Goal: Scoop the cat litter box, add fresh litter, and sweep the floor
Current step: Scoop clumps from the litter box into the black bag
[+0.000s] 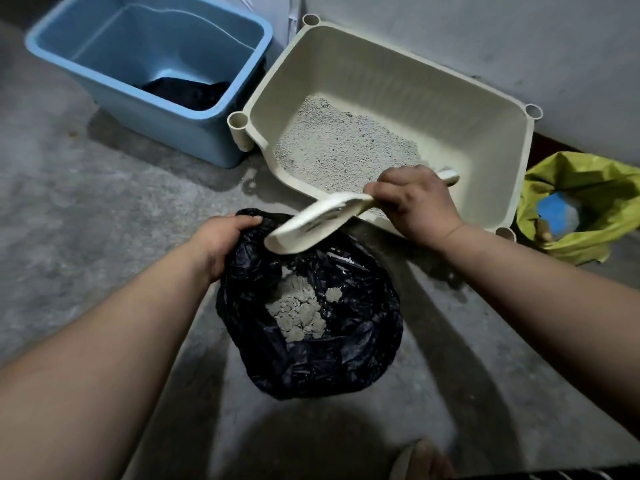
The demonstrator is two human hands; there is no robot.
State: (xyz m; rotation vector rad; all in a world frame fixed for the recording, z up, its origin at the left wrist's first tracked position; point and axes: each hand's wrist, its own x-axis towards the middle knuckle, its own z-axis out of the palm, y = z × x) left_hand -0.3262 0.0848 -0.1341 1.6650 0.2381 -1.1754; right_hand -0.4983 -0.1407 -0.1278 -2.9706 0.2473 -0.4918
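Gripping scoop (311, 223) with right hand (415, 202), dumped clumps (298, 310) into bag (346, 358) held open by left hand (221, 240); return to litter box (381, 67) likely needed next.

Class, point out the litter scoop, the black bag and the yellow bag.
litter scoop (306, 226): head view, on its slotted blade.
black bag (311, 370): head view, on its crinkled lower wall.
yellow bag (585, 173): head view, on its upper rim.

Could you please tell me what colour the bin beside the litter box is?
Light blue bin, seen in the head view.
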